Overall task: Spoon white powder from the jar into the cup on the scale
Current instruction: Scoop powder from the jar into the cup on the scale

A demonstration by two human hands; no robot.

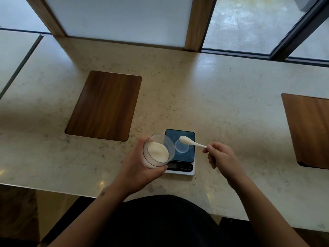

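My left hand [137, 168] grips a clear jar [158, 153], tilted toward me and holding white powder, just left of the scale. A small digital scale [185, 168] with a dark glass top sits on the stone counter. A small clear cup [182, 147] stands on the scale's plate. My right hand [220, 155] pinches the handle of a white spoon [191, 143]. The spoon's bowl hovers over the far rim of the cup, and looks heaped with white powder.
A wooden board [105, 106] is set into the counter at the left, another wooden board [309, 131] at the right edge. The beige stone counter [231, 104] runs up to a window wall with wooden posts. My dark-clothed lap sits below the counter's front edge.
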